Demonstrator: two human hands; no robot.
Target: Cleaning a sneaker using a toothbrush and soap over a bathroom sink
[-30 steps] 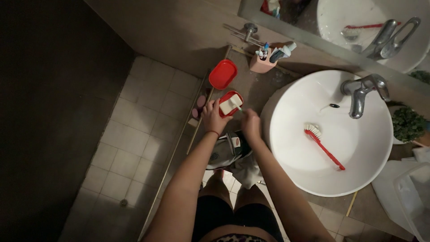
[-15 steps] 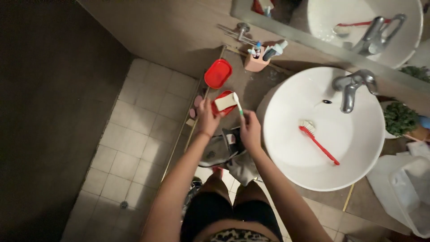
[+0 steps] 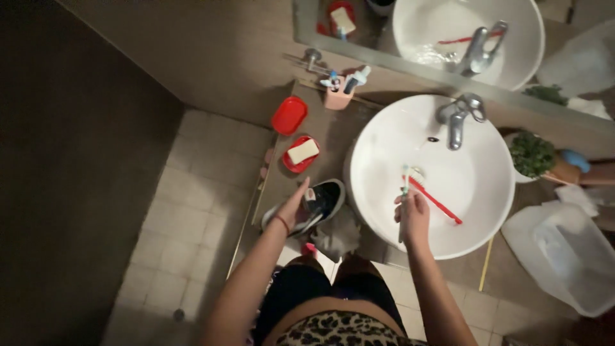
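In the head view, the left hand (image 3: 296,208) rested on a black sneaker (image 3: 314,205) with a pale sole, which lay on its side at the near left edge of the table (image 3: 333,138), fingers curled round its collar in a steadying grip. The right hand (image 3: 413,214) was closed around a toothbrush (image 3: 404,192), held upright over the near part of the white round sink (image 3: 384,134), its bristled head pointing far. Just right of it, inside the basin, lay a red-handled scrub brush (image 3: 435,200), apart from the hand. Farther left on the table sat a red soap dish (image 3: 287,165) with a pale bar of soap (image 3: 302,152) in it, its red lid (image 3: 289,115) beyond, and a pink cup (image 3: 336,97) of toiletries by the wall. A chrome tap (image 3: 456,118) stood at the far rim; a potted plant (image 3: 532,155) sat to the right. The sneaker looked light but floppy, likely slippery when soapy, so gripping at the collar or heel seemed soundest; the toothbrush was light and stiff, best held mid-handle.
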